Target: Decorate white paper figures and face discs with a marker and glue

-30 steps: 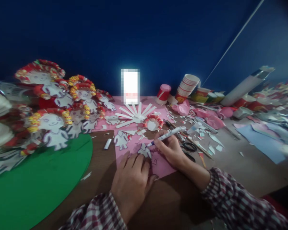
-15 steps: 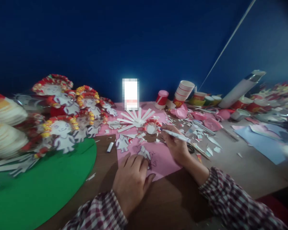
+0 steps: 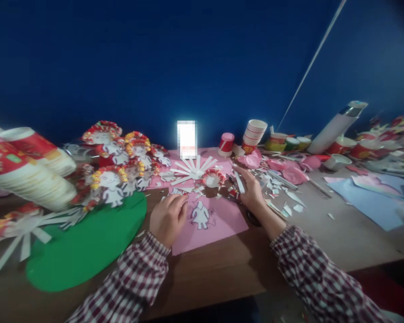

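Observation:
My left hand [image 3: 167, 217] is over the left edge of the pink paper sheet [image 3: 218, 226], its fingers bent down and close together. Whatever lies under those fingertips is hidden. To its right, a white paper doll cut-out [image 3: 200, 215] with a dark outline rests flat on the sheet, beside black drawn lines. My right hand [image 3: 254, 193] is closed around a white marker [image 3: 239, 180], above the paper scraps right of the sheet. Just left of it sits a ring with a red and yellow rim [image 3: 213, 178], near white paper strips [image 3: 193, 170] fanned out.
A green oval board [image 3: 87, 255] lies at left, with decorated paper dolls [image 3: 111, 181] behind it. Stacked paper cups [image 3: 37, 170] lean at far left; another cup stack [image 3: 255, 134] stands at the back. White scraps [image 3: 292, 197] and blue paper [image 3: 366, 197] cover the right side.
My left hand has moved left and up off the doll cut-out, uncovering it, and now covers another cut-out. My right hand has moved slightly away from me, with the marker turned steeper.

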Demonstrator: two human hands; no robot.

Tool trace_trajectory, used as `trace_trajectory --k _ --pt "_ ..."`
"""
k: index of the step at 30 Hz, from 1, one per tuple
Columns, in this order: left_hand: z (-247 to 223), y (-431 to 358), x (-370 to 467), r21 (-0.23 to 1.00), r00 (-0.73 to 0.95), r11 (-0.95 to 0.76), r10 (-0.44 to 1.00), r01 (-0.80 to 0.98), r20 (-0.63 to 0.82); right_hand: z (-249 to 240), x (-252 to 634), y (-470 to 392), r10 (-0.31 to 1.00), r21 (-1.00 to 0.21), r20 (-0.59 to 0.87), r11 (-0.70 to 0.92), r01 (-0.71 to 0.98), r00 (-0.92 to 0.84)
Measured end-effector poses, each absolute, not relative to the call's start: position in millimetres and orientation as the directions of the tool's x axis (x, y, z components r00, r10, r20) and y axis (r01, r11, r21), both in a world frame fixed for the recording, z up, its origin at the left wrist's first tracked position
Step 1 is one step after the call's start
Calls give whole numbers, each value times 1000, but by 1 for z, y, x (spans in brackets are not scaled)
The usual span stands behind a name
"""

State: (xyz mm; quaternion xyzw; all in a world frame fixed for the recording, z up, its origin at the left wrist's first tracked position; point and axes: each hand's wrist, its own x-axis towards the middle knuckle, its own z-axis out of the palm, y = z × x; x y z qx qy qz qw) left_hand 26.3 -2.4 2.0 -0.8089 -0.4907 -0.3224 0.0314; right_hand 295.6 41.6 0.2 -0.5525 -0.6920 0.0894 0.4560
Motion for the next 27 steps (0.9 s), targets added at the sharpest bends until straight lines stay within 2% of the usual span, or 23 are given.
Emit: trace_trajectory --k 7,10,22,27 --pt "-7 0 22 290 260 -478 789 829 556 5 297 37 891 -614 453 342 711 -37" --pt "-11 1 18 292 227 -439 804 850 549 4 297 36 880 -596 474 352 722 -37" --pt "-14 0 16 343 91 -268 886 900 454 9 297 36 907 -682 412 242 690 90" --pt "-11 -2 18 364 63 -250 889 897 454 3 299 41 919 -658 379 183 730 111"
